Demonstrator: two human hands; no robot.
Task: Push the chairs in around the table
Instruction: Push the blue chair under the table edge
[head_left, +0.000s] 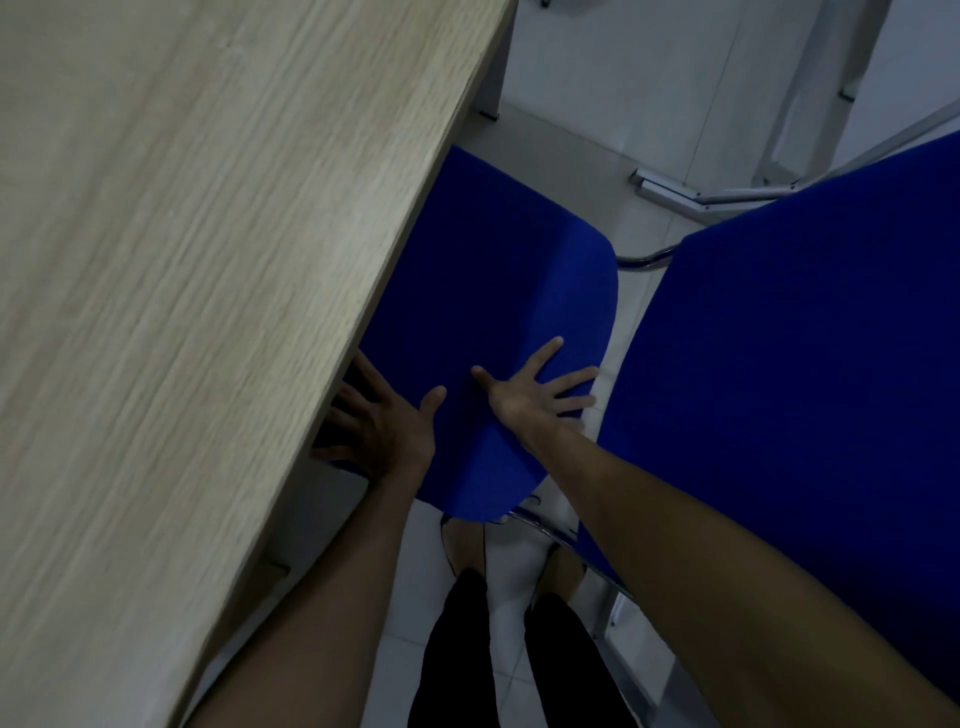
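Two bare forearms reach forward from the bottom edge, and below them stand two legs (511, 654) in black trousers on the floor (582, 130). That floor is pale tile with thin seams, and it runs on to the top edge.

The counter (197, 249) fills the whole left side. Its top is light wood grain, bare where seen, and its long edge runs on a slant from upper right to lower left. A grey leg (492, 78) of it stands under the far corner.

Just right of the counter's edge sits a blue chair (498, 312), the seat padded in cloth. The seat's left part lies under the counter's edge; the rest sticks out over the floor. The right hand (535, 389) lies flat on the seat's near right corner, fingers spread wide apart, gripping nothing. The left hand (379, 421) rests at the seat's near left edge, right against the counter; its thumb lies on the cloth and its fingers are spread and reach into the shadow beneath the top.

Further right of the counter, beyond the first seat, a second chair (805, 374) in the same blue fills the right side. Chrome tubes (647, 258) show between the two. Beyond it, grey metal frames (675, 189) stand on the floor.
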